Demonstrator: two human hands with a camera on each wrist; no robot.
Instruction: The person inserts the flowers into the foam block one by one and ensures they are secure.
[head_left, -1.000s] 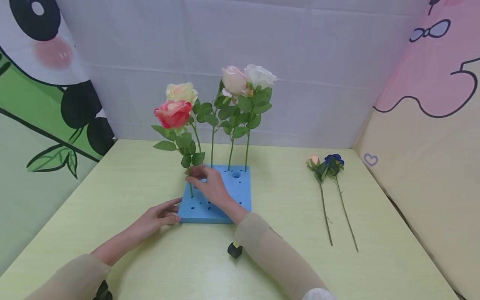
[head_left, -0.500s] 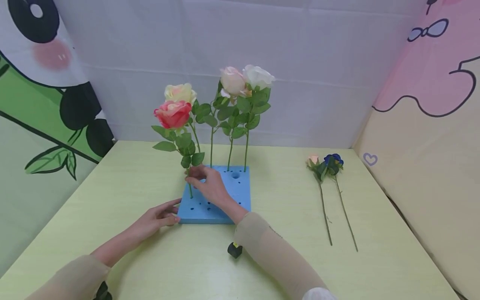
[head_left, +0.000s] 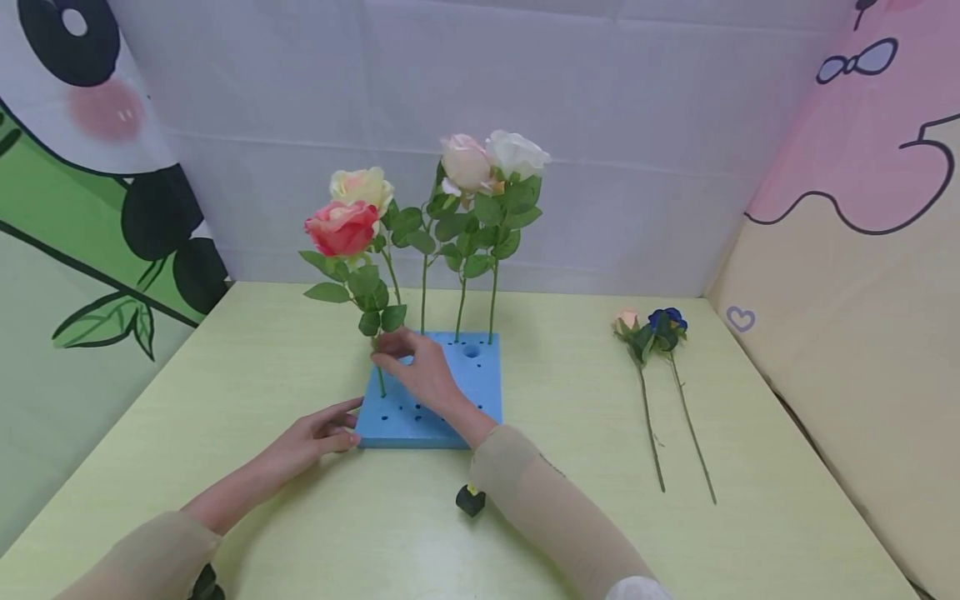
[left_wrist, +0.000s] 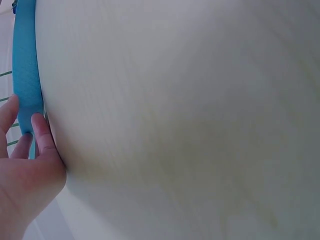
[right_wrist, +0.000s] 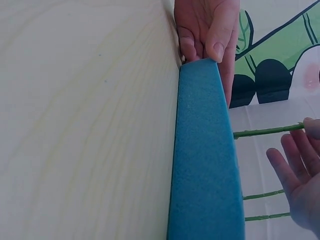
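Observation:
In the head view my right hand (head_left: 422, 371) pinches the green stem of a pink-red rose (head_left: 341, 227) between thumb and fingertips. The stem's lower end stands in a hole near the left side of a blue foam block (head_left: 480, 387). At the block's front left corner, my left hand (head_left: 311, 437) grips the edge with thumb and fingers; the left wrist view shows this hand (left_wrist: 32, 172) against the block's end. A cream rose (head_left: 363, 185), a pale pink rose (head_left: 467, 162) and a white rose (head_left: 517, 152) stand upright in the block's back part.
On the table's right lie a peach rose (head_left: 627, 320) and a dark blue rose (head_left: 667, 321), stems toward me. Several holes dot the block's top, one of them large. Behind the table hangs a pale cloth (head_left: 637, 167). A small black object (head_left: 470, 500) shows beside my right sleeve.
The pink-red rose's head has shifted slightly left, with my right hand staying on its stem. My left hand keeps its place at the block's corner.

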